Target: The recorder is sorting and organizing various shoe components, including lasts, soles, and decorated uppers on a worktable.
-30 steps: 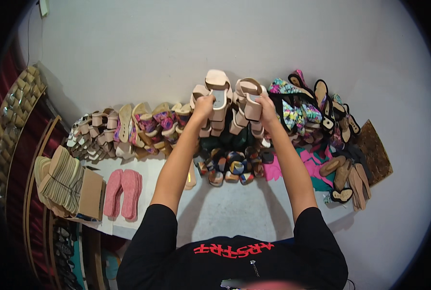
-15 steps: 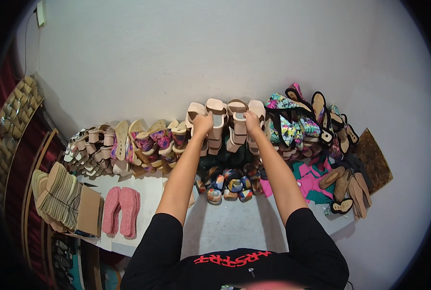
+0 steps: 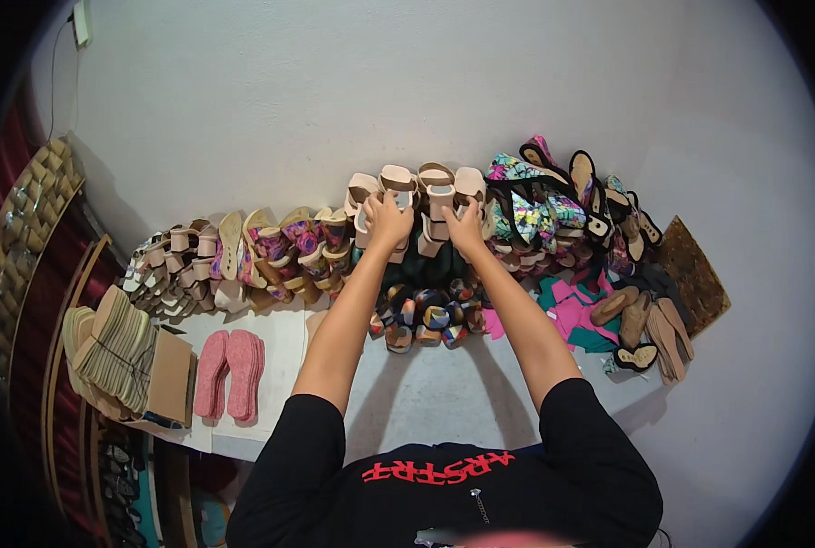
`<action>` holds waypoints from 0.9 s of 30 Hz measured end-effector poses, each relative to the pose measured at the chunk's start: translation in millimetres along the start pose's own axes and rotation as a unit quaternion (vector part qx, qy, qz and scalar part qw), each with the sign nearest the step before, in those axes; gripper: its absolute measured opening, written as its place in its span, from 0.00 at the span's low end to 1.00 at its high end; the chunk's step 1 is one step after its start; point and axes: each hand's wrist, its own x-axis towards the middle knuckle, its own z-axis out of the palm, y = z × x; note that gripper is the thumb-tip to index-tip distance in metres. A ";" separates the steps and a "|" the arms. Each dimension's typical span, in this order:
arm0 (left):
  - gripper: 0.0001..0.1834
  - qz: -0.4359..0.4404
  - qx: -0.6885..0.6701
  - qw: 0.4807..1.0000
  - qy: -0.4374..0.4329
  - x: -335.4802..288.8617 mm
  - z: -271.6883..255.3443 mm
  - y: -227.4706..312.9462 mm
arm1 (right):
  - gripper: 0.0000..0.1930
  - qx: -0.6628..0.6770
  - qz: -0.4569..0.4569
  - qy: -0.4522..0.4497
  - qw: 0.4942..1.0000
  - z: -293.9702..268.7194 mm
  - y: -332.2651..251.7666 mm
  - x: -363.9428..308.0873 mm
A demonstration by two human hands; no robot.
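Note:
Two beige block-heeled sandals stand side by side on a stack at the back of the table, the left sandal [image 3: 398,173] and the right sandal [image 3: 437,176]. My left hand [image 3: 389,223] is at the lower part of the left one, its fingers apart and seemingly still touching it. Against the heel side of the right one, my right hand [image 3: 465,227] has its thumb and fingers spread. Another beige sandal [image 3: 362,189] flanks the pair on the left, and one more beige sandal [image 3: 469,183] on the right. Dark green shoes [image 3: 421,267] sit below, partly hidden.
Multicoloured patterned heels [image 3: 435,318] lie in front. Floral wedges [image 3: 289,242] are piled left, bright patterned wedges [image 3: 549,205] right. Pink insoles [image 3: 229,374] and a bundle of beige insoles [image 3: 120,352] lie at left. Pink and green scraps [image 3: 576,310] lie right, before a wall [image 3: 380,82].
Both hands have loosened from the beige sandals and drawn back slightly, the fingers now more spread. The sandals stay in place on the stack. The whole view has shifted slightly.

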 end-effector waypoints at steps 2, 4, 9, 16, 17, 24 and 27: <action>0.32 -0.033 0.025 0.998 -0.043 -12.3 -6.2 6.0 | 0.38 -0.042 0.006 -0.014 0.999 -8.4 -2.2 -15.6; 0.33 -0.017 0.022 0.999 -0.040 -32.3 -9.7 9.7 | 0.38 -0.050 0.011 -0.021 0.998 -19.3 8.4 -35.3; 0.32 0.014 0.004 1.000 -0.013 -109.4 5.5 -2.6 | 0.32 -0.048 0.058 -0.035 0.997 -33.5 48.3 -105.7; 0.36 0.058 -0.012 0.924 -0.377 -280.1 91.5 -96.4 | 0.26 -0.016 0.113 0.006 0.993 -48.1 88.7 -255.5; 0.37 0.054 0.006 0.903 -0.426 -305.3 93.2 -104.0 | 0.26 -0.046 0.120 -0.001 0.992 -53.0 96.9 -280.6; 0.61 0.152 0.156 0.757 -0.616 -363.4 44.2 -121.2 | 0.26 -0.211 0.122 -0.101 0.965 -80.1 83.0 -401.9; 0.69 0.142 0.134 0.753 -0.628 -362.7 44.9 -130.3 | 0.27 -0.216 0.053 -0.138 0.965 -85.1 86.9 -415.3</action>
